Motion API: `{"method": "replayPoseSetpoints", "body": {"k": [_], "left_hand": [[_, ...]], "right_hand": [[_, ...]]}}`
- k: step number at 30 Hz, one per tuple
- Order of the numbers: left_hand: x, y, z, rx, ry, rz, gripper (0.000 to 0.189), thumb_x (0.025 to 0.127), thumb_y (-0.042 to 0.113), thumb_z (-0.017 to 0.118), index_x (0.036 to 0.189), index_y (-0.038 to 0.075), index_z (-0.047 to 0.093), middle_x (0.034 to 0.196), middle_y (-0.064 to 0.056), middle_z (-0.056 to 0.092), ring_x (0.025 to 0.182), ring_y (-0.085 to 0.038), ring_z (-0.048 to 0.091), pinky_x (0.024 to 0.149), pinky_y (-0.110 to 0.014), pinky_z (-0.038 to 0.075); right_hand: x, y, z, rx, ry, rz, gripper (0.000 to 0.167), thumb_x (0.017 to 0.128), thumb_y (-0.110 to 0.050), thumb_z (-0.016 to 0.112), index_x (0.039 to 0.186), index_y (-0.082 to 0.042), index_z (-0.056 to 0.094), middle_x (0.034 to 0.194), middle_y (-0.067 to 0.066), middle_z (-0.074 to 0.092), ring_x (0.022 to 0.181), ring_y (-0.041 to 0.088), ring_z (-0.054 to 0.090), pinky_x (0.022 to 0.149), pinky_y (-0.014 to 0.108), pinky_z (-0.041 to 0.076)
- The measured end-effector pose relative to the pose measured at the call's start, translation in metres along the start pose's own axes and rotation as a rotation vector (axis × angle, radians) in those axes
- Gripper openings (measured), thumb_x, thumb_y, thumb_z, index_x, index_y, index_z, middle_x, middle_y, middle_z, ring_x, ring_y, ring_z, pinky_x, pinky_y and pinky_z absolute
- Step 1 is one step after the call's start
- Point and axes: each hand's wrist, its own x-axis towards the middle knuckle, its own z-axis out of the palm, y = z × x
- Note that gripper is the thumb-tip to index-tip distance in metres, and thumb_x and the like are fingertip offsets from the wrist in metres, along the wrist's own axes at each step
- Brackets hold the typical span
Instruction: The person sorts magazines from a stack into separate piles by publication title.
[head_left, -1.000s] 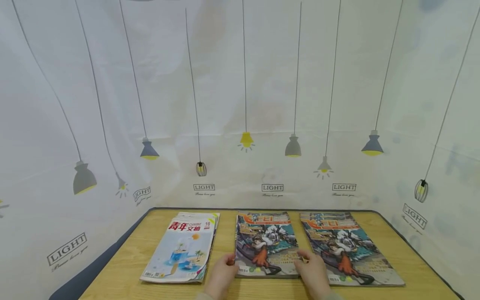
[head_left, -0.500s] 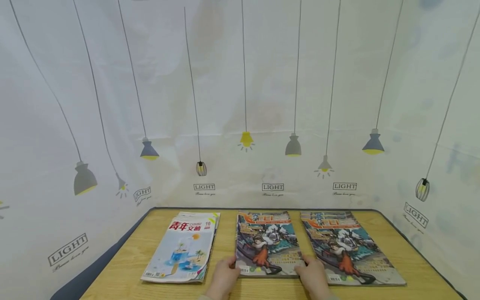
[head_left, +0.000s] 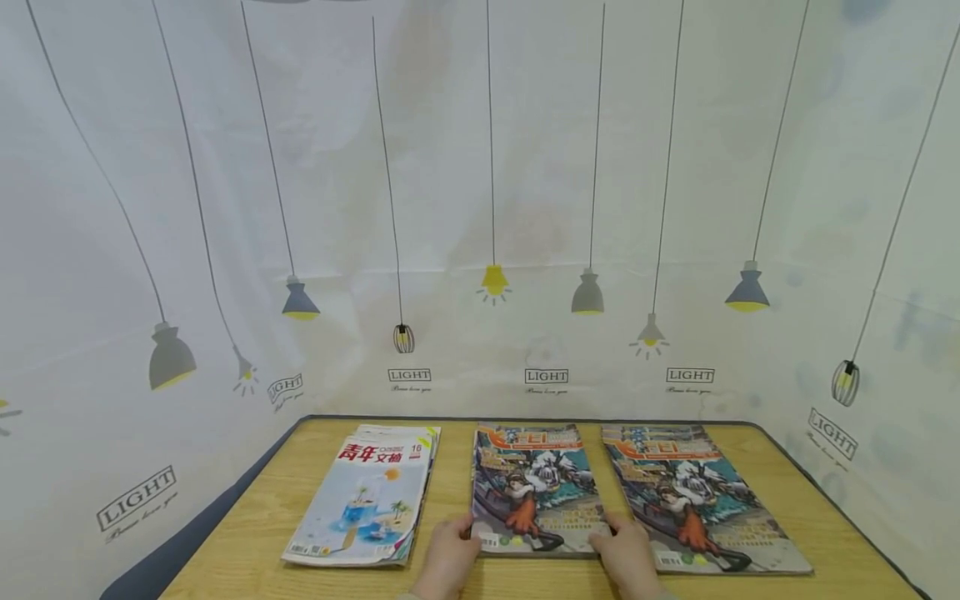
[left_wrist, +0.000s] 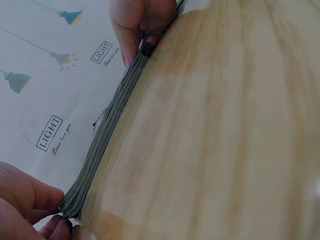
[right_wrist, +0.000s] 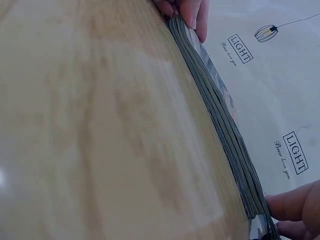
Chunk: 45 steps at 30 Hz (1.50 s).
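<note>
A pile of several comic magazines (head_left: 534,492) lies in the middle of the wooden table, a red-clad figure on its top cover. My left hand (head_left: 448,553) grips its near left corner. At the near right corner my right hand (head_left: 626,552) holds it the same way. The left wrist view shows the stacked page edges (left_wrist: 107,135), with the thumb of my left hand (left_wrist: 22,202) above and fingers tucked beneath. My right hand (right_wrist: 297,207) pinches the other end of the pile in the right wrist view.
Close on the right lies a second pile of comic magazines (head_left: 705,508), slightly fanned at the top. Another pile of magazines (head_left: 367,500) with a pale blue cover lies at left. A white curtain (head_left: 480,192) printed with lamps surrounds the wooden table (head_left: 232,542).
My right hand's fingers have come down from above the right edge onto the near corner. My left hand has closed in on its corner. The piles stay where they were.
</note>
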Motion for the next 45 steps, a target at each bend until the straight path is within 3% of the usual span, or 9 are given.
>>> {"method": "replayPoseSetpoints", "body": {"k": [7, 13, 17, 21, 28, 34, 41, 45], "left_hand": [[0.001, 0.000, -0.001, 0.015, 0.002, -0.004, 0.048, 0.074, -0.008, 0.057, 0.121, -0.013, 0.058, 0.119, -0.037, 0.048, 0.118, -0.050, 0.042, 0.101, -0.058, 0.035], [0.001, 0.003, -0.003, 0.040, -0.046, -0.055, 0.047, 0.073, -0.011, 0.056, 0.120, -0.016, 0.057, 0.121, -0.031, 0.057, 0.119, -0.043, 0.049, 0.098, -0.054, 0.041], [-0.002, 0.003, -0.008, 0.093, -0.110, -0.069, 0.047, 0.074, -0.009, 0.056, 0.120, -0.016, 0.057, 0.111, -0.022, 0.063, 0.106, -0.031, 0.055, 0.089, -0.046, 0.048], [-0.003, 0.001, -0.013, 0.112, -0.157, -0.086, 0.045, 0.075, -0.006, 0.058, 0.119, -0.015, 0.057, 0.096, -0.013, 0.061, 0.091, -0.025, 0.054, 0.080, -0.042, 0.048], [-0.011, -0.002, -0.018, 0.060, -0.132, -0.160, 0.045, 0.072, -0.006, 0.058, 0.117, -0.012, 0.057, 0.088, -0.009, 0.055, 0.080, -0.022, 0.050, 0.069, -0.033, 0.045], [-0.012, -0.006, -0.019, 0.040, -0.131, -0.167, 0.051, 0.070, -0.002, 0.055, 0.119, -0.013, 0.052, 0.090, -0.008, 0.060, 0.079, -0.021, 0.056, 0.068, -0.034, 0.048], [-0.012, -0.009, -0.021, 0.020, -0.235, -0.101, 0.059, 0.074, 0.001, 0.056, 0.131, -0.015, 0.045, 0.082, -0.003, 0.060, 0.066, -0.015, 0.056, 0.060, -0.028, 0.046], [-0.012, -0.011, -0.022, -0.025, -0.258, -0.111, 0.060, 0.076, 0.001, 0.057, 0.132, -0.016, 0.042, 0.081, -0.003, 0.060, 0.064, -0.014, 0.057, 0.058, -0.028, 0.049]], "right_hand": [[0.000, 0.001, -0.002, 0.006, -0.054, 0.019, 0.059, 0.080, -0.006, 0.066, 0.129, 0.019, 0.044, 0.135, 0.041, 0.035, 0.127, 0.055, 0.030, 0.104, 0.061, 0.028], [-0.002, -0.001, -0.008, -0.029, -0.101, 0.025, 0.061, 0.082, -0.009, 0.067, 0.131, 0.018, 0.044, 0.136, 0.041, 0.034, 0.127, 0.056, 0.029, 0.103, 0.062, 0.029], [-0.004, 0.002, -0.014, -0.103, -0.125, -0.012, 0.058, 0.081, -0.014, 0.068, 0.128, 0.016, 0.050, 0.130, 0.038, 0.046, 0.121, 0.055, 0.038, 0.096, 0.061, 0.038], [-0.009, 0.004, -0.020, -0.137, -0.162, -0.018, 0.055, 0.082, -0.017, 0.067, 0.125, 0.014, 0.054, 0.123, 0.035, 0.053, 0.116, 0.054, 0.045, 0.090, 0.059, 0.043], [-0.017, 0.007, -0.024, -0.120, -0.209, -0.019, 0.053, 0.083, -0.018, 0.064, 0.125, 0.013, 0.054, 0.113, 0.029, 0.061, 0.107, 0.046, 0.055, 0.086, 0.052, 0.048], [-0.017, 0.009, -0.026, -0.038, -0.214, 0.012, 0.052, 0.082, -0.015, 0.067, 0.125, 0.013, 0.055, 0.110, 0.028, 0.062, 0.102, 0.040, 0.058, 0.084, 0.049, 0.049], [-0.015, 0.016, -0.022, 0.163, -0.243, 0.104, 0.057, 0.083, -0.004, 0.066, 0.131, 0.017, 0.045, 0.123, 0.037, 0.051, 0.080, 0.020, 0.063, 0.070, 0.035, 0.055], [-0.017, 0.015, -0.023, 0.191, -0.237, 0.109, 0.054, 0.084, -0.001, 0.063, 0.132, 0.016, 0.044, 0.126, 0.039, 0.047, 0.069, 0.017, 0.063, 0.066, 0.032, 0.055]]}}
